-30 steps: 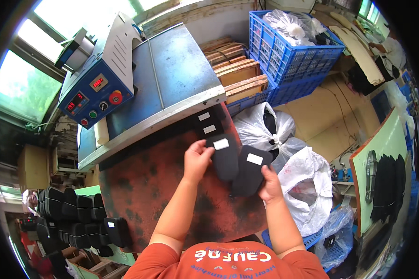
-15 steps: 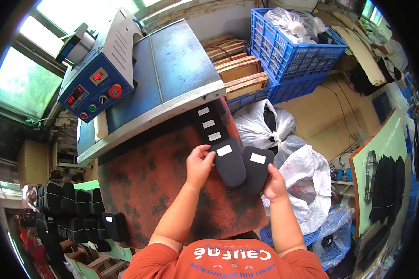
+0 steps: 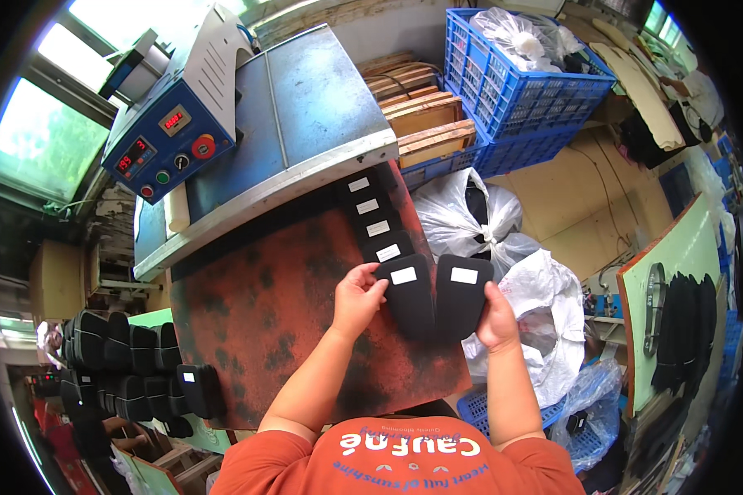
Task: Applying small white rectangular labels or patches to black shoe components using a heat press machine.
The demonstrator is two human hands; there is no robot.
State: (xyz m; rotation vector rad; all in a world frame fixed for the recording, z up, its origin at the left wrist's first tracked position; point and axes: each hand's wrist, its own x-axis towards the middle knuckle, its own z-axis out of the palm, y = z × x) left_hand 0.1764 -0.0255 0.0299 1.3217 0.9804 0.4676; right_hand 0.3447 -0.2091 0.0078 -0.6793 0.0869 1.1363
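Observation:
My left hand (image 3: 358,302) pinches the edge of a black rounded pad (image 3: 409,305) with a white label near its upper end. In my right hand (image 3: 498,318) is a second black pad (image 3: 461,307), also white-labelled, gripped by its right edge. Both pads sit side by side over the right part of a worn red-brown board (image 3: 281,338), their lower ends close together. Just beyond them, a row of black pieces (image 3: 377,228) with white labels runs along the board toward the blue press (image 3: 330,91). The left pad partly covers the nearest one.
A control box (image 3: 169,136) with lit displays and buttons stands on the press. Stacked black pads (image 3: 132,355) sit at the left, one labelled pad (image 3: 201,391) beside the board. Blue crates (image 3: 516,103), a tied clear bag (image 3: 470,216) and a white sack (image 3: 545,322) lie at the right.
The right pad has moved up and right and turned more upright, level with the left pad. My right hand has risen with it. The left pad has shifted slightly.

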